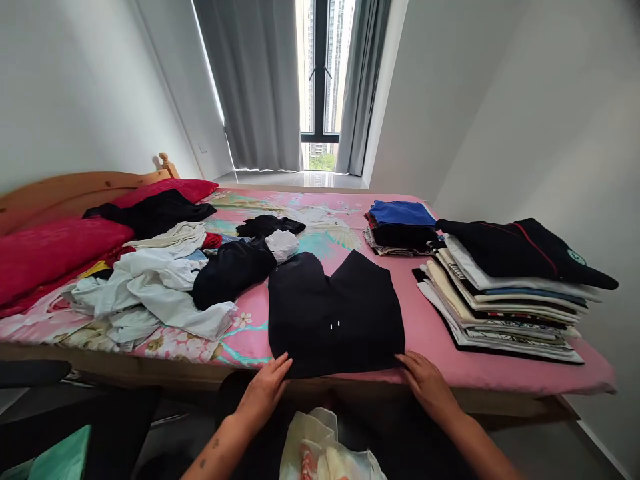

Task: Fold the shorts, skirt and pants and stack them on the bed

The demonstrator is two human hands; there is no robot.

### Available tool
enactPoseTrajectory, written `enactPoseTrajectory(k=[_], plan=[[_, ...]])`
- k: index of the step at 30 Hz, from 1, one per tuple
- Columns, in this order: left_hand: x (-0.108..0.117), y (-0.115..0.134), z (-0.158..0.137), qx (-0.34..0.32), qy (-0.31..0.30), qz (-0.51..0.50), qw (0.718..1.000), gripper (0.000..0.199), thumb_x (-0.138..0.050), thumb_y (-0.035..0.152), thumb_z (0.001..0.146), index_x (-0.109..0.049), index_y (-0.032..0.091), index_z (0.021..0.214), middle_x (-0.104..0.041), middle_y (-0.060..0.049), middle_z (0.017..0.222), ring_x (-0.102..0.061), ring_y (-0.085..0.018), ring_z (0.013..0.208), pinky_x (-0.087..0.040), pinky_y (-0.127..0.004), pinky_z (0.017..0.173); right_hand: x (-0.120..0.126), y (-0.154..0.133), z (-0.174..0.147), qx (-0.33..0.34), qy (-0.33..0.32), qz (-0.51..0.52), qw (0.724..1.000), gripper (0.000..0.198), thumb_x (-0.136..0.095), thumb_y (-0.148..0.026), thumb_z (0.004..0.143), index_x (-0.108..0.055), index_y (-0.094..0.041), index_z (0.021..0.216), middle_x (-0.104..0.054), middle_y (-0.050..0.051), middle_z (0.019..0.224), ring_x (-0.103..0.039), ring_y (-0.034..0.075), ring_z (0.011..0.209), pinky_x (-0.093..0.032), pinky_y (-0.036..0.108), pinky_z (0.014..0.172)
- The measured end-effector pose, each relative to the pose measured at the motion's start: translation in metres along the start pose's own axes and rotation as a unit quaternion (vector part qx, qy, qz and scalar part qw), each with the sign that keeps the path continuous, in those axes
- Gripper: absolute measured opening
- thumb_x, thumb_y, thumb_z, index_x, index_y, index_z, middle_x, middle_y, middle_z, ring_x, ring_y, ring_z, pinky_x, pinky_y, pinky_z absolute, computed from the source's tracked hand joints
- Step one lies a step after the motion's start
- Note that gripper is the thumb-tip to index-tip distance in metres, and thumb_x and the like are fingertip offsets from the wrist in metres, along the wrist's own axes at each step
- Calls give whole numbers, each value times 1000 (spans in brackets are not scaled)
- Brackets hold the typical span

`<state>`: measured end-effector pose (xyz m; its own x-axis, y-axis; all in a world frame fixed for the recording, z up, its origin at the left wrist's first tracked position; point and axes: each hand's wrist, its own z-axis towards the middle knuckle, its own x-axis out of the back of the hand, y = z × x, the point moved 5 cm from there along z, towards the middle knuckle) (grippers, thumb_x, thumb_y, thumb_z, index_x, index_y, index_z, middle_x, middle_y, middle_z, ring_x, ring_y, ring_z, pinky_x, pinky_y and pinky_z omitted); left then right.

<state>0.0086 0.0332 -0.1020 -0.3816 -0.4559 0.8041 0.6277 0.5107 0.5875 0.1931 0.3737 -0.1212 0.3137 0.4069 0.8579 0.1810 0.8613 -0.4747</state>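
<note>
A pair of black shorts (335, 320) lies spread flat at the bed's near edge. The waistband faces me and both legs point away; two small white marks show at the middle. My left hand (267, 383) is closed at the left corner of the waistband, its fingertips on the fabric. At the opposite corner, my right hand (425, 380) holds the cloth between its fingers, the thumb partly hidden. A dark bundled garment (235, 270) and a small white crumpled piece (283, 245) lie close to the left leg of the shorts.
Loose white clothes (155, 287) are heaped on the left, near red pillows (65, 257). On the right stands a tall folded stack (505, 307) topped by a black garment (520, 250). Behind it is a smaller stack with blue cloth (403, 213) on top. A translucent bag (330, 453) is below me.
</note>
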Motion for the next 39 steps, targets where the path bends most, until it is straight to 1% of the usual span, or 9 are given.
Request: enactPoseTrajectory(k=[4, 9, 11, 14, 17, 20, 26, 32, 39], plan=[[-27, -18, -19, -52, 48, 107, 992, 51, -43, 14, 84, -46, 28, 133, -44, -4, 141, -45, -23, 127, -38, -46, 107, -21, 11, -23, 12, 69, -35, 997, 39, -43, -21, 85, -58, -26, 121, -54, 8, 123, -49, 25, 117, -42, 47, 100], [-29, -14, -20, -81, 106, 201, 971, 69, -45, 2, 75, -37, 25, 139, -36, -8, 146, -41, -24, 130, -40, -44, 103, -23, 6, -27, 29, 108, -59, 992, 53, -41, -12, 82, -44, -22, 133, -40, 10, 135, -38, 26, 126, -39, 49, 103], [-24, -11, -22, -73, 149, 228, 960, 69, -48, 1, 73, -39, 24, 137, -34, -11, 146, -40, -27, 130, -40, -44, 101, -21, -1, -28, 45, 135, -56, 988, 53, -41, -13, 84, -39, -22, 136, -36, 11, 139, -34, 26, 130, -35, 51, 106], [-20, -10, -26, -89, 205, 253, 941, 56, -51, 3, 75, -51, 24, 127, -44, -14, 137, -45, -29, 124, -39, -48, 99, -23, -7, -28, 100, 136, -40, 985, 45, -42, -12, 85, -43, -23, 129, -44, 9, 132, -39, 25, 126, -36, 50, 105], [-21, -10, -23, -159, 200, 235, 938, 50, -46, -1, 76, -56, 23, 119, -51, -11, 131, -44, -27, 125, -35, -48, 103, -29, -2, -26, 145, 121, -28, 982, 42, -43, -8, 82, -47, -24, 121, -54, 7, 120, -47, 23, 117, -41, 49, 101], [-23, -12, -17, -197, 175, 205, 943, 51, -43, -4, 74, -56, 21, 116, -57, -8, 125, -46, -22, 123, -33, -46, 106, -32, 7, -24, 146, 121, -22, 982, 45, -44, -7, 80, -46, -22, 123, -56, 7, 117, -51, 23, 112, -43, 49, 97], [-23, -16, -11, -178, 160, 169, 956, 41, -50, 0, 72, -57, 18, 108, -61, -9, 119, -51, -24, 119, -33, -49, 104, -29, 11, -20, 148, 118, 18, 982, 41, -45, -7, 78, -49, -20, 116, -56, 8, 115, -52, 23, 110, -44, 48, 95], [-13, -23, -4, -189, 132, 151, 961, 34, -53, 9, 80, -59, 23, 110, -65, -5, 115, -55, -22, 113, -34, -51, 103, -21, 13, -13, 137, 120, 41, 982, 28, -44, -16, 88, -52, -22, 114, -60, 7, 108, -56, 21, 103, -47, 44, 91], [18, -2, 25, -136, 181, 42, 973, 24, -50, 24, 89, -55, 23, 112, -66, -4, 100, -61, -18, 97, -47, -41, 94, 10, 5, 18, 56, 144, 90, 984, 30, -46, -34, 92, -50, -22, 120, -59, 7, 115, -55, 21, 107, -46, 40, 93]])
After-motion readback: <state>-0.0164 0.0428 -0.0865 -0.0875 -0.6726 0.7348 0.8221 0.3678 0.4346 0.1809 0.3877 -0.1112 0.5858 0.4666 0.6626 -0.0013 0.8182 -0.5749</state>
